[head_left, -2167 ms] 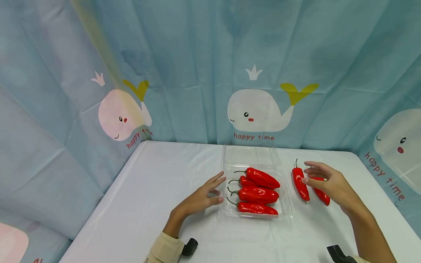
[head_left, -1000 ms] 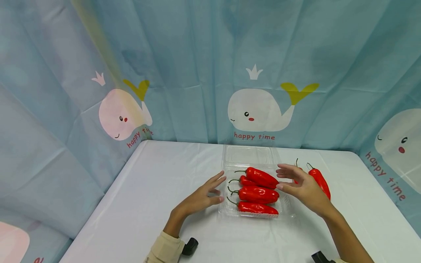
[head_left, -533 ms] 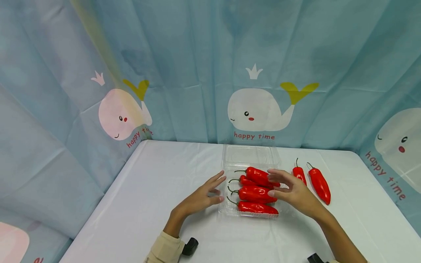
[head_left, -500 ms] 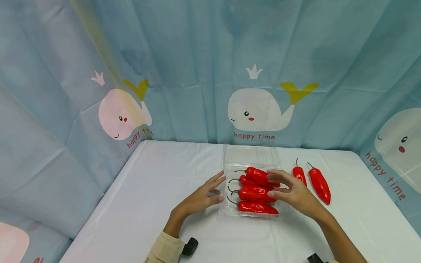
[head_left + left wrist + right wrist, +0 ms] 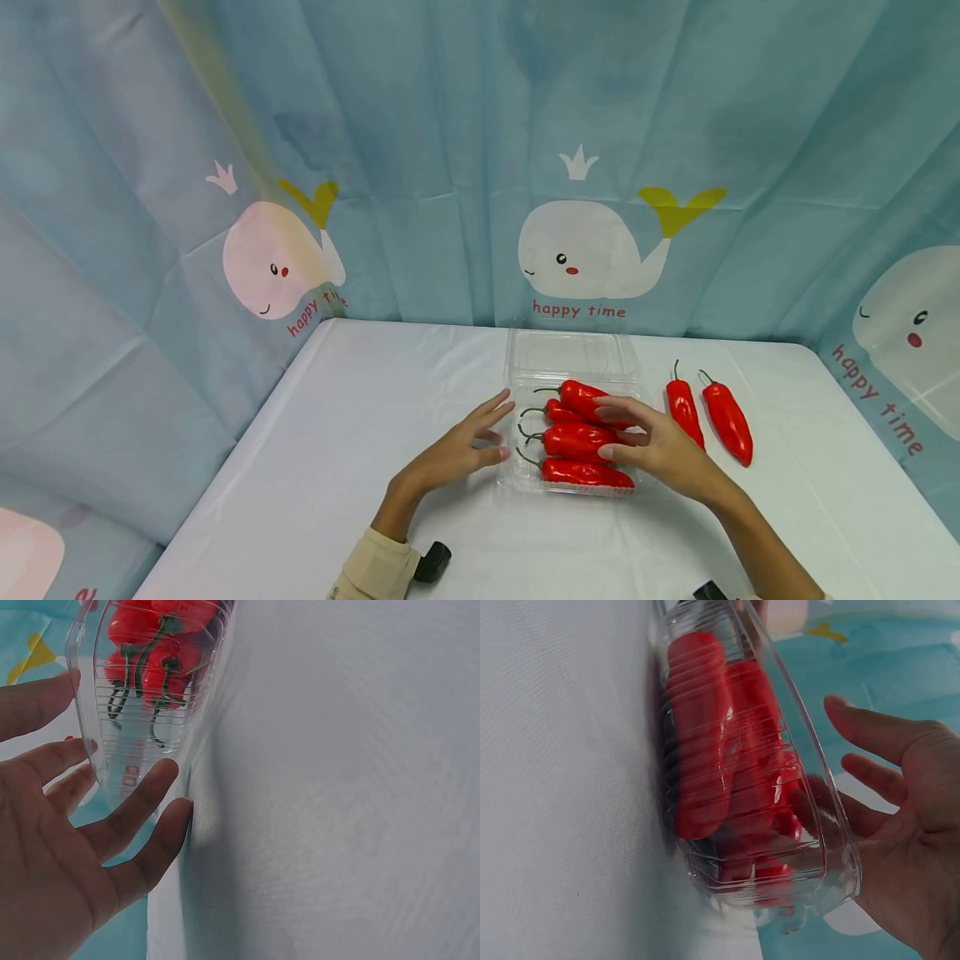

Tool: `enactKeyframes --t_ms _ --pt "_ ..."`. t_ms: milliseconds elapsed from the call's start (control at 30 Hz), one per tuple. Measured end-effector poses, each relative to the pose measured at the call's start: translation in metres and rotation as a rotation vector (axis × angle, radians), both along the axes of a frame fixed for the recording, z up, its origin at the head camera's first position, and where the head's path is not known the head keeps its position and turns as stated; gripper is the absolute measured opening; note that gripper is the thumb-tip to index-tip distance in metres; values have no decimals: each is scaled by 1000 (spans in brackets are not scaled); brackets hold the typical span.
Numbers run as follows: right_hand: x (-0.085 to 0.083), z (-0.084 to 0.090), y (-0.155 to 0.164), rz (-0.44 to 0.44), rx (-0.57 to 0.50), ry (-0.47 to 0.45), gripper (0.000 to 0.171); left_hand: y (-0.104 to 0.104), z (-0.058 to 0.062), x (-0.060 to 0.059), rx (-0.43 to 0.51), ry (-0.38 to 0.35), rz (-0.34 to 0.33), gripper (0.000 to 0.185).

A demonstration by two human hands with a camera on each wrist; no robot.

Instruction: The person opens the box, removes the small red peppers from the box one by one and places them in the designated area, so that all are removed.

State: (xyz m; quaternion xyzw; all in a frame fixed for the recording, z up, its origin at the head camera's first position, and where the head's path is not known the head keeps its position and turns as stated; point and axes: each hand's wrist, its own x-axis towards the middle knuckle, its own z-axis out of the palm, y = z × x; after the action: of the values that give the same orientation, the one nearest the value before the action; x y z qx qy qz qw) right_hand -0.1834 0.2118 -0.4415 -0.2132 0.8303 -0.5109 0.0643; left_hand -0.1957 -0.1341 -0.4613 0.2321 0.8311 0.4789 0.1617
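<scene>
A clear plastic clamshell box [image 5: 555,491] stands on the white table with several red peppers [image 5: 577,473] lying crosswise in it, green stems to the left. My left hand [image 5: 453,454] is at the box's left end, fingers spread; in the left wrist view, its fingertips [image 5: 169,766] are right at the clear wall. Over the right half of the box is my right hand [image 5: 663,450], overlapping the tips of the middle peppers. In the right wrist view, its fingers reach over the rim toward the peppers [image 5: 701,735], with the thumb raised and apart. Neither hand grips anything.
The box's lid [image 5: 572,356] lies folded open toward the back. Two more red peppers, one nearer [image 5: 682,408] and one farther right [image 5: 727,423], lie on the white tablecloth [image 5: 315,467]. A blue whale-print curtain [image 5: 450,250] hangs behind the table.
My right hand has moved left from above the two loose peppers to over the box, uncovering both of them. The left hand and the box have stayed put.
</scene>
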Motion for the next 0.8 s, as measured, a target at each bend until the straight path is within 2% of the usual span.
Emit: enactKeyframes --t_ms 300,800 --pt "2 0 -4 -10 20 -30 70 0 0 0 2 4 -5 72" --pt "4 -1 -10 -5 137 -17 63 0 0 -1 17 6 -14 72"
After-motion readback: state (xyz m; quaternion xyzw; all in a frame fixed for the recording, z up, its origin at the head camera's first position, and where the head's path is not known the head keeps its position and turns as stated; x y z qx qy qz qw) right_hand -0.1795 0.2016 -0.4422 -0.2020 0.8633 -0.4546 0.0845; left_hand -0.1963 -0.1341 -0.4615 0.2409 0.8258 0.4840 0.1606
